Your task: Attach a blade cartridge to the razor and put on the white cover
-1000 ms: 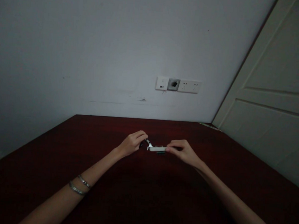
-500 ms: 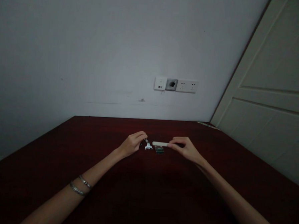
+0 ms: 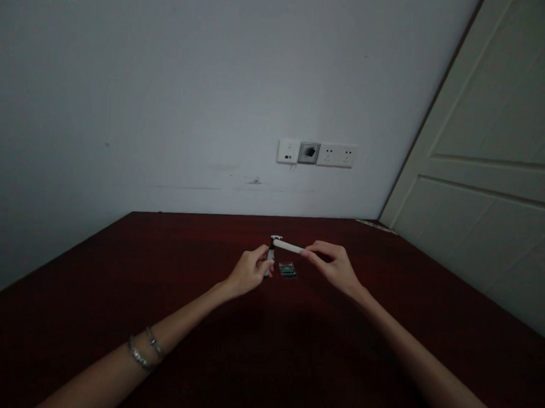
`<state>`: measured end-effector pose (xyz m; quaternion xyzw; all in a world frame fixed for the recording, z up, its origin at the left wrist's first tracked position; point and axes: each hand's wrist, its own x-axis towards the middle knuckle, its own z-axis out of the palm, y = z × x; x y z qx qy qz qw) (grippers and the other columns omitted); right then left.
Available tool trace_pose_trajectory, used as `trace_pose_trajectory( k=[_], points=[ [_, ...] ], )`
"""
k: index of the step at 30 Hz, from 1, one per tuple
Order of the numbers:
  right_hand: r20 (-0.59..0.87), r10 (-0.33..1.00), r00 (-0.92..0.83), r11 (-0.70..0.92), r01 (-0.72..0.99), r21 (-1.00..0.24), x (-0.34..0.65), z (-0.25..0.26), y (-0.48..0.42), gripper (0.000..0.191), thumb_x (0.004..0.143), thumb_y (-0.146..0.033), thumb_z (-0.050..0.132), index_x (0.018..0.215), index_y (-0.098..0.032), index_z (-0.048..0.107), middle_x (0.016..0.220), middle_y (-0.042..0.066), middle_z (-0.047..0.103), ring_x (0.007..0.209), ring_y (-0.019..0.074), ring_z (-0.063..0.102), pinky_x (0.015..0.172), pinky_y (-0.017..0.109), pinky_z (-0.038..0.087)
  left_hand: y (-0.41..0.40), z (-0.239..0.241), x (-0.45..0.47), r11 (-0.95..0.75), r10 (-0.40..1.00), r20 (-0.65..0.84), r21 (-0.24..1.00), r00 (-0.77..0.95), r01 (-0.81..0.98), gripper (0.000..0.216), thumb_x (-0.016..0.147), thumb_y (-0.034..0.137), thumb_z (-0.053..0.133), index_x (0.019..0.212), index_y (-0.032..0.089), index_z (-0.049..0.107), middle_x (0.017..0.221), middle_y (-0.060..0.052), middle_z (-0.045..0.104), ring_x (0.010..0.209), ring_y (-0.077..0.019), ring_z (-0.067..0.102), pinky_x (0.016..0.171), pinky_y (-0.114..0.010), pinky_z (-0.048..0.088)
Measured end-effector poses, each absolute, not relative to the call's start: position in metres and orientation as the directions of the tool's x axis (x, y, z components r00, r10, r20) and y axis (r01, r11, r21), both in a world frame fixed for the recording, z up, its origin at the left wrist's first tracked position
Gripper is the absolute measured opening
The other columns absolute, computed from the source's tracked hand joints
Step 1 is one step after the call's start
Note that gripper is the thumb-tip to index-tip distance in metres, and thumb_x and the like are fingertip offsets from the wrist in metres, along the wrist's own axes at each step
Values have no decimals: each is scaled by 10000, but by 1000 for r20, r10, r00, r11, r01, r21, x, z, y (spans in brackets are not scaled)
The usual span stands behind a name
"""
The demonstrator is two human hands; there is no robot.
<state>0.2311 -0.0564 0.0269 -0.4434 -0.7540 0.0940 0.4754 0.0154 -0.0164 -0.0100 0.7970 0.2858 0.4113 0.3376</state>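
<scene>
My left hand is closed around the pale handle of a small razor. The razor stands upright, its silvery head at the top and a dark neck below it. In my right hand, thumb and fingers pinch a slim white stick with a rounded end. That end points left and meets the razor just under its head; whether they touch I cannot tell. On the table below the stick lies a small clear packet with dark green strips inside.
The dark red-brown table reaches back to a pale wall. Wall sockets sit above its far edge. A whitish panelled door stands at the right, and a thin strip lies at the far right corner.
The razor has turned from head down to head up in my left hand. My right hand has raised the white stick slightly, bringing its end against or beside the razor's neck.
</scene>
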Motion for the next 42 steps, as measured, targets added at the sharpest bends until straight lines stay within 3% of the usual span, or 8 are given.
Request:
trace_pose_trajectory(
  k=[4,14,24,30,36,42],
  points=[
    [696,703,-146,611,625,-486,227,24,-57,250,810,-384,549,746,-174,669,672,40,617,606,144,548,587,260,407,-35,-13,33,-442,756,347,896,555,42,136,827,273,480,820,137,480,649,-2,572,516,-117,597,516,-239,492],
    [766,624,-154,626,685,-373,244,8,-41,219,812,-351,560,760,-169,670,713,49,633,642,149,574,610,259,428,-35,-17,33,-231,823,227,971,521,-58,279,794,411,514,769,145,433,600,22,544,420,-114,572,424,-232,468],
    [784,614,-95,597,705,-382,252,1,-35,226,812,-357,555,751,-176,676,687,48,632,617,152,577,587,257,439,-30,-20,33,-291,844,314,949,435,-121,239,816,385,481,796,150,438,613,25,529,442,-114,564,448,-244,463],
    [764,624,-165,637,674,-375,232,-2,-40,200,810,-343,561,785,-182,677,720,47,640,636,144,582,604,247,441,-28,-27,30,-404,809,385,913,444,-55,189,843,327,457,779,149,452,624,25,513,477,-95,544,501,-229,440],
    [831,554,-43,620,689,-377,251,-1,-36,179,806,-311,566,754,-170,663,695,51,630,625,153,578,599,268,446,-23,-22,26,-450,813,430,892,392,-46,150,854,296,433,801,156,444,635,32,500,482,-90,538,501,-219,418],
    [803,580,-135,671,638,-378,232,6,-46,158,804,-302,572,774,-178,665,711,43,628,631,146,571,590,258,441,-25,-24,28,-461,810,418,887,412,5,165,846,303,444,774,155,453,625,27,504,482,-90,536,498,-216,422]
  ],
)
